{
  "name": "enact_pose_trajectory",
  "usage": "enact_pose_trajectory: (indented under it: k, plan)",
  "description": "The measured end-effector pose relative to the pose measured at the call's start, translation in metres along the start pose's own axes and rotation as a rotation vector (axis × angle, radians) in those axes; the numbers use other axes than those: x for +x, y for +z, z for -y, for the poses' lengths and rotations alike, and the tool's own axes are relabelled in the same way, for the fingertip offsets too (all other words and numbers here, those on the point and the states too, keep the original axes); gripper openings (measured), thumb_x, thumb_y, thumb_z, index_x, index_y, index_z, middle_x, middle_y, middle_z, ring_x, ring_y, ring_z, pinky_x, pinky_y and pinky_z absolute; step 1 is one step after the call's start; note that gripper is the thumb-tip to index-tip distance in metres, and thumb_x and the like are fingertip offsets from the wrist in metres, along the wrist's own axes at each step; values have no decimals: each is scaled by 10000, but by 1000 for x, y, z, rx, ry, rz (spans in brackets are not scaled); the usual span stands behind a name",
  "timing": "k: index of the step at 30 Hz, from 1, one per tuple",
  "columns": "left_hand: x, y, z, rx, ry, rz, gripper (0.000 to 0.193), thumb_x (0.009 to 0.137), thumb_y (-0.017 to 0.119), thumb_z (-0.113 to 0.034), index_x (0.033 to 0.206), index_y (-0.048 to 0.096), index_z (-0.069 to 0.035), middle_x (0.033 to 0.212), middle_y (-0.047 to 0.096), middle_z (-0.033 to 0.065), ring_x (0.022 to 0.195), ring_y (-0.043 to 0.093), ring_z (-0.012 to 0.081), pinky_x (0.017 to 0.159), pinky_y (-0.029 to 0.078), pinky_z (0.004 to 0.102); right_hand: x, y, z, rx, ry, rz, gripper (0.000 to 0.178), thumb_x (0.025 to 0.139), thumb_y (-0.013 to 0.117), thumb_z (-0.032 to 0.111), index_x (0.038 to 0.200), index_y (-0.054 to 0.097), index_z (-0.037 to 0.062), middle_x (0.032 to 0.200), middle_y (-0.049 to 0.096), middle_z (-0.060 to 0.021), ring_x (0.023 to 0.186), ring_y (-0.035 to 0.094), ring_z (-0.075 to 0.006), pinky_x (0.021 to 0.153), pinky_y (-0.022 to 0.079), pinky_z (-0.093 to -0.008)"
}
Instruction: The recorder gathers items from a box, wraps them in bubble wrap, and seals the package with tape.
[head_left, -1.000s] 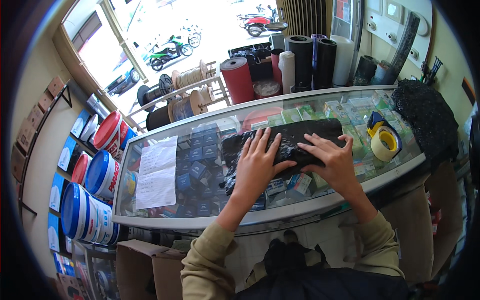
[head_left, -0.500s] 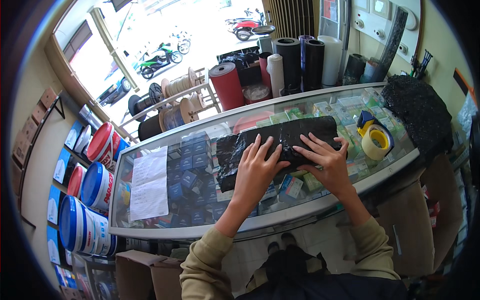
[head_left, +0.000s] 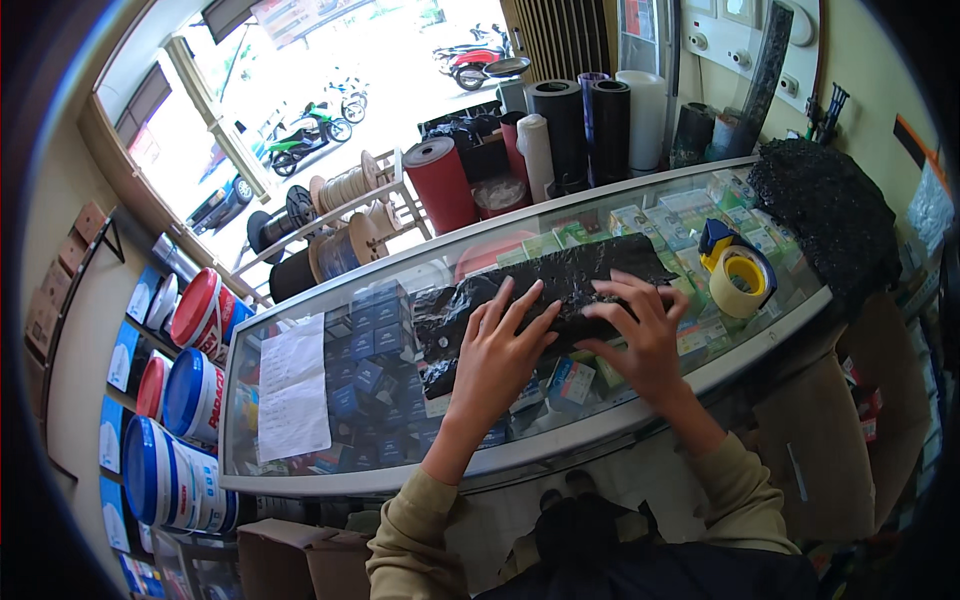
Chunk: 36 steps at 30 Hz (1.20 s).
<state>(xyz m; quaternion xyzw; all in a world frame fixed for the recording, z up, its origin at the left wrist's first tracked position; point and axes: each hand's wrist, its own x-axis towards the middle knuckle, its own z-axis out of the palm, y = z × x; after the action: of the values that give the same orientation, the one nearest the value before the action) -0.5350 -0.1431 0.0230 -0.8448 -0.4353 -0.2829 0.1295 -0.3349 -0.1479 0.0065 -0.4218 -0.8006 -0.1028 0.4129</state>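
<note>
A long parcel wrapped in black plastic (head_left: 560,285) lies flat on the glass counter top (head_left: 400,440). My left hand (head_left: 497,352) rests palm-down on the parcel's left half with its fingers spread. My right hand (head_left: 640,332) presses on the right half, fingers bent and apart. Neither hand grips the parcel. A tape dispenser with a roll of pale tape (head_left: 738,275) sits just right of the parcel, a short way from my right hand.
A sheet of white paper (head_left: 293,388) lies at the counter's left end. A heap of black netting (head_left: 825,215) fills the right end. Small boxes show under the glass. Rolls of material (head_left: 440,182) and cable spools (head_left: 345,190) stand behind; paint buckets (head_left: 190,395) stack on the left.
Both hands stay on the black parcel, shifting only slightly along it. The view has tilted a little, so the counter sits lower in the picture.
</note>
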Motion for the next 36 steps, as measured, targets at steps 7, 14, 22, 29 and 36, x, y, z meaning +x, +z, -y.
enact_pose_trajectory:
  k: [7,14,22,29,36]
  plan:
    - [28,-16,-3,-163,-94,65,344,835,635,-314,1128,636,-133,1017,656,120,1054,584,274,882,430,375,-5,3,9,18,69,-106,231,746,716,258,887,590,126,885,544,-9,871,523,-179,800,312,-374]
    - [65,-38,23,-418,-210,32,246,902,550,-241,901,648,-15,652,593,174,581,588,315,561,425,353,23,-3,-2,11,66,21,172,826,608,182,976,612,98,880,551,-34,850,517,-219,786,336,-386]
    - [93,-44,29,-391,-287,108,240,886,567,-252,908,672,-37,726,623,195,732,608,370,642,467,396,65,5,-42,232,161,429,589,730,714,421,1209,584,104,1216,511,-143,1218,431,-285,1061,250,-419]
    - [98,-45,44,-447,-285,127,246,881,576,-238,904,668,-10,693,616,197,683,605,363,623,463,371,81,-16,-28,153,140,476,456,670,777,343,1009,648,66,1098,559,-105,1048,514,-260,924,332,-370]
    - [100,-35,60,-611,-141,353,259,875,593,-261,909,674,-17,731,635,176,664,624,265,622,460,360,81,-44,-20,376,-142,340,298,641,790,182,889,641,112,811,594,1,872,552,-161,847,295,-346]
